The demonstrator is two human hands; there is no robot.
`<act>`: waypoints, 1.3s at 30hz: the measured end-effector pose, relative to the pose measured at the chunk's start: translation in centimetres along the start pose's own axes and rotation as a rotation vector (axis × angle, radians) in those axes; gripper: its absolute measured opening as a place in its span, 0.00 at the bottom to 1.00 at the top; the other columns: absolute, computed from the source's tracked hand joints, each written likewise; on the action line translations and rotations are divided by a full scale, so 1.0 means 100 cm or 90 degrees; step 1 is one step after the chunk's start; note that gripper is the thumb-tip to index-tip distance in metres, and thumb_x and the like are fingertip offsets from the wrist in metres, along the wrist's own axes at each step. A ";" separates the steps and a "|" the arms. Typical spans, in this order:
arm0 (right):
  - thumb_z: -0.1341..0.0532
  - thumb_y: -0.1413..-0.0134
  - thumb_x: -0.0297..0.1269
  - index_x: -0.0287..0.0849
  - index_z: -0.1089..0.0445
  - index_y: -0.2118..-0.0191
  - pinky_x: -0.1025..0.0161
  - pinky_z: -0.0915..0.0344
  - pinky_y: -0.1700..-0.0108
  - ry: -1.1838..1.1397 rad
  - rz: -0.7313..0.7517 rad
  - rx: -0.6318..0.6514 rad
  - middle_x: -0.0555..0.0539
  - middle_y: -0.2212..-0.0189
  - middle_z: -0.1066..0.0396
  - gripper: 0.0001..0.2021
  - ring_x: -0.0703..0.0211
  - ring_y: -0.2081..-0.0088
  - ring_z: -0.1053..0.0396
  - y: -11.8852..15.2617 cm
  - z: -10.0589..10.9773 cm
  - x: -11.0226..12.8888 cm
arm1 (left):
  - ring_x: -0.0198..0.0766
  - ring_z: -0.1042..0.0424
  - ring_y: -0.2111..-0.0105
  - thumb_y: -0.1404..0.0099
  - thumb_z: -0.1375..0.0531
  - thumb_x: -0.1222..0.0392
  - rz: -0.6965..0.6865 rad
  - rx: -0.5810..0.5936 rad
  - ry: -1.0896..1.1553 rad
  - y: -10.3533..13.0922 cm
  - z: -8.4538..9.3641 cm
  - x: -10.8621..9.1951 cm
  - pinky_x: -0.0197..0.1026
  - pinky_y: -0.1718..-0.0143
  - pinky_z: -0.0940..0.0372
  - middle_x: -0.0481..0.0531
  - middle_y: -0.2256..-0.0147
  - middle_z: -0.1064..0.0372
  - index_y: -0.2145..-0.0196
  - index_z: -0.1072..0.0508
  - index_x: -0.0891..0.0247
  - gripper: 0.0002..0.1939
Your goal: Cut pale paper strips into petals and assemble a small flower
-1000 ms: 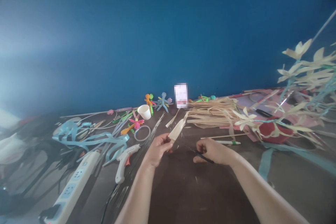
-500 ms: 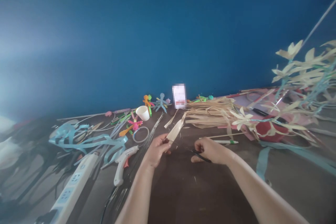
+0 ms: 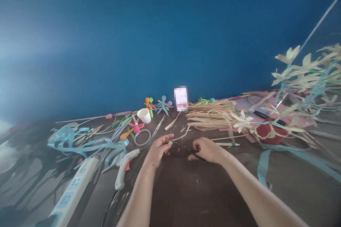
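Near the middle of the dark table, my left hand (image 3: pixel 159 150) pinches a pale dried husk strip (image 3: pixel 181 137), seen nearly edge-on, its thin end curling away to the upper right. My right hand (image 3: pixel 206 150) is closed round the handles of black scissors (image 3: pixel 195 153). The scissor blades point left and reach the strip close to my left fingertips; whether they are apart is too small to tell. Behind my hands lies a pile of tan husk strips (image 3: pixel 210 115), with one loose strip (image 3: pixel 172 122) left of it.
A white glue gun (image 3: pixel 124 168), thin wires, blue ribbon (image 3: pixel 114 143) and a power strip (image 3: pixel 74 188) lie on the left. A white cup (image 3: pixel 144 115) and small colourful figures stand at the back. Pale husk flowers (image 3: pixel 243 122) and a red object (image 3: pixel 271 133) are on the right.
The strip in my left hand has turned from its broad face to its edge. My right hand has moved left with the scissors, whose blades now meet the strip.
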State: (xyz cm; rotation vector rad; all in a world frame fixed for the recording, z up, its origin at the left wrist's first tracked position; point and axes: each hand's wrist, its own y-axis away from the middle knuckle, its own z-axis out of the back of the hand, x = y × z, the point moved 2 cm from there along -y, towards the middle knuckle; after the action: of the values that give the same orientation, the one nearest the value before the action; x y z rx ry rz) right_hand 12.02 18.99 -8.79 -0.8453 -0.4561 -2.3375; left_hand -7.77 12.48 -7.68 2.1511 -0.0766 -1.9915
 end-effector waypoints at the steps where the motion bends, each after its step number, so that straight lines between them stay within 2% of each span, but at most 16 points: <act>1: 0.39 0.72 0.57 0.40 0.38 0.81 0.70 0.53 0.80 0.010 -0.001 -0.014 0.53 0.85 0.39 0.22 0.67 0.81 0.44 -0.003 0.000 0.001 | 0.26 0.44 0.81 0.52 0.42 0.62 -0.001 -0.010 0.007 -0.001 0.001 0.000 0.30 0.79 0.45 0.44 0.77 0.41 0.56 0.33 0.62 0.22; 7: 0.39 0.71 0.56 0.42 0.37 0.81 0.69 0.52 0.78 0.076 -0.069 -0.129 0.51 0.83 0.37 0.20 0.63 0.79 0.40 -0.014 0.003 0.011 | 0.27 0.42 0.80 0.51 0.42 0.56 -0.045 -0.177 0.026 -0.011 0.010 0.012 0.31 0.80 0.44 0.43 0.78 0.42 0.54 0.35 0.60 0.24; 10: 0.39 0.69 0.53 0.42 0.37 0.81 0.69 0.52 0.79 0.054 -0.062 -0.149 0.52 0.84 0.37 0.18 0.64 0.80 0.41 -0.014 0.009 0.014 | 0.31 0.38 0.76 0.48 0.44 0.53 -0.082 -0.213 -0.026 -0.010 0.009 0.014 0.34 0.76 0.41 0.47 0.76 0.39 0.58 0.33 0.64 0.20; 12: 0.40 0.66 0.50 0.42 0.39 0.82 0.70 0.51 0.79 0.023 -0.046 -0.205 0.53 0.85 0.39 0.16 0.66 0.81 0.43 -0.012 0.014 0.011 | 0.33 0.37 0.75 0.45 0.48 0.52 -0.120 -0.216 -0.109 -0.010 0.005 0.009 0.35 0.75 0.41 0.49 0.75 0.38 0.62 0.32 0.65 0.17; 14: 0.41 0.62 0.48 0.41 0.41 0.82 0.70 0.51 0.79 -0.017 -0.037 -0.297 0.54 0.85 0.41 0.15 0.67 0.81 0.45 -0.008 0.019 0.004 | 0.34 0.36 0.75 0.42 0.51 0.54 -0.171 -0.201 -0.240 -0.014 -0.004 -0.002 0.35 0.74 0.42 0.49 0.76 0.36 0.66 0.31 0.64 0.15; 16: 0.42 0.60 0.47 0.41 0.43 0.82 0.71 0.50 0.79 -0.055 -0.032 -0.382 0.54 0.85 0.43 0.15 0.68 0.81 0.46 -0.004 0.023 -0.003 | 0.35 0.35 0.72 0.42 0.52 0.57 -0.221 -0.164 -0.392 -0.022 -0.017 -0.012 0.36 0.71 0.42 0.50 0.74 0.35 0.69 0.31 0.63 0.12; 18: 0.42 0.60 0.46 0.41 0.44 0.82 0.71 0.50 0.79 -0.077 -0.026 -0.432 0.54 0.86 0.45 0.15 0.68 0.82 0.47 -0.001 0.024 -0.009 | 0.36 0.34 0.70 0.44 0.49 0.58 -0.239 -0.116 -0.537 -0.035 -0.034 -0.018 0.37 0.69 0.43 0.51 0.72 0.33 0.69 0.32 0.62 0.09; 21: 0.42 0.60 0.46 0.41 0.45 0.83 0.71 0.51 0.79 -0.087 -0.014 -0.462 0.55 0.86 0.46 0.16 0.68 0.82 0.48 0.002 0.024 -0.012 | 0.40 0.34 0.68 0.50 0.43 0.54 -0.227 -0.088 -0.715 -0.055 -0.061 -0.015 0.38 0.68 0.42 0.54 0.69 0.33 0.65 0.33 0.63 0.15; 23: 0.42 0.60 0.47 0.41 0.45 0.82 0.71 0.51 0.79 -0.089 -0.009 -0.467 0.55 0.85 0.46 0.16 0.68 0.81 0.48 0.002 0.023 -0.011 | 0.42 0.34 0.66 0.49 0.44 0.53 -0.216 -0.093 -0.806 -0.065 -0.074 -0.011 0.39 0.67 0.43 0.57 0.67 0.33 0.65 0.33 0.65 0.16; 25: 0.42 0.60 0.47 0.41 0.45 0.82 0.71 0.51 0.79 -0.089 -0.004 -0.463 0.55 0.85 0.46 0.16 0.68 0.81 0.48 0.002 0.022 -0.011 | 0.42 0.33 0.66 0.45 0.47 0.55 -0.197 -0.095 -0.869 -0.071 -0.078 -0.009 0.39 0.67 0.43 0.58 0.68 0.33 0.66 0.32 0.65 0.12; 27: 0.42 0.59 0.47 0.41 0.45 0.82 0.71 0.51 0.79 -0.093 -0.003 -0.460 0.55 0.85 0.46 0.16 0.68 0.81 0.48 0.001 0.022 -0.011 | 0.42 0.33 0.67 0.43 0.50 0.58 -0.186 -0.093 -0.895 -0.075 -0.072 -0.013 0.39 0.68 0.43 0.58 0.69 0.33 0.69 0.31 0.65 0.10; 29: 0.43 0.59 0.47 0.41 0.46 0.82 0.71 0.50 0.79 -0.098 -0.007 -0.465 0.55 0.85 0.46 0.16 0.68 0.81 0.48 0.001 0.022 -0.013 | 0.42 0.33 0.68 0.43 0.50 0.58 -0.184 -0.098 -0.899 -0.077 -0.057 -0.025 0.39 0.69 0.44 0.57 0.70 0.32 0.71 0.30 0.64 0.11; 34: 0.42 0.60 0.48 0.41 0.46 0.82 0.71 0.51 0.79 -0.094 -0.027 -0.487 0.55 0.85 0.47 0.17 0.68 0.81 0.49 0.000 0.022 -0.015 | 0.45 0.33 0.68 0.43 0.49 0.54 -0.173 -0.216 -0.903 -0.090 -0.007 -0.061 0.41 0.68 0.45 0.58 0.72 0.32 0.71 0.30 0.64 0.13; 37: 0.42 0.61 0.48 0.41 0.47 0.83 0.71 0.51 0.79 -0.086 -0.023 -0.475 0.56 0.86 0.48 0.17 0.69 0.82 0.50 -0.001 0.021 -0.015 | 0.46 0.34 0.66 0.47 0.44 0.59 -0.175 -0.242 -0.773 -0.099 0.006 -0.069 0.41 0.66 0.45 0.59 0.70 0.33 0.64 0.32 0.66 0.12; 39: 0.41 0.61 0.48 0.41 0.47 0.83 0.71 0.51 0.79 -0.079 -0.021 -0.470 0.55 0.86 0.48 0.17 0.68 0.81 0.50 -0.002 0.019 -0.015 | 0.43 0.34 0.66 0.52 0.40 0.65 -0.149 -0.239 -0.552 -0.100 0.007 -0.066 0.39 0.67 0.44 0.56 0.70 0.34 0.59 0.35 0.65 0.20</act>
State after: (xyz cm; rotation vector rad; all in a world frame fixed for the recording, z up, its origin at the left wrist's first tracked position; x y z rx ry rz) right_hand 13.73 20.72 -8.40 -1.3172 0.3873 -2.5048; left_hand -10.03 23.32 -3.08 1.0064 0.3973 -2.6541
